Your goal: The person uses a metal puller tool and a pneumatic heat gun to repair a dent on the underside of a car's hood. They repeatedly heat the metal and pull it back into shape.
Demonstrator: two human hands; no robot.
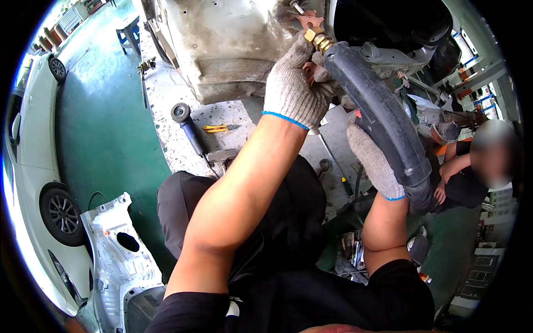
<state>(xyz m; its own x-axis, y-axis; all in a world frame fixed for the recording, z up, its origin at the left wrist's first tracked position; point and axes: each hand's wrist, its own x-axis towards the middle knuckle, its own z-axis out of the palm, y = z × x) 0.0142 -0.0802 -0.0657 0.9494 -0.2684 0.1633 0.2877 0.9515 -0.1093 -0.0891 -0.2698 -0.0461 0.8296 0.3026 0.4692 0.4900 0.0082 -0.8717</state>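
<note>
Two gloved hands steadied a curved black tool [383, 108] beside a worn car body [225, 47]. The tool slanted across the scene, its front end up at the scuffed metal and its rear end low on the right. The left hand [294, 91], in a knitted glove with a blue cuff, had its grip closed around the front end, just below a brass fitting [318, 40]; its fingers were partly hidden. Beyond the fitting, a copper piece [310, 21] sat close to the metal, though whether the two touched could not be told. The right hand [375, 161], gloved alike, had its grip wrapped against the side of the tool near its rear end, the fingertips hidden behind it.

On a speckled white surface [169, 147] lay a grinder [191, 130], with yellow-handled pliers [219, 128] just beside it. Nearer the right hand lay a screwdriver [336, 165] and, to its left, a wrench [323, 166]. A white car [33, 161] stood on the green floor [102, 122] at far left, a bare metal panel [114, 236] near its front wheel [62, 213]. Another person [463, 183], arms folded together, was at right.
</note>
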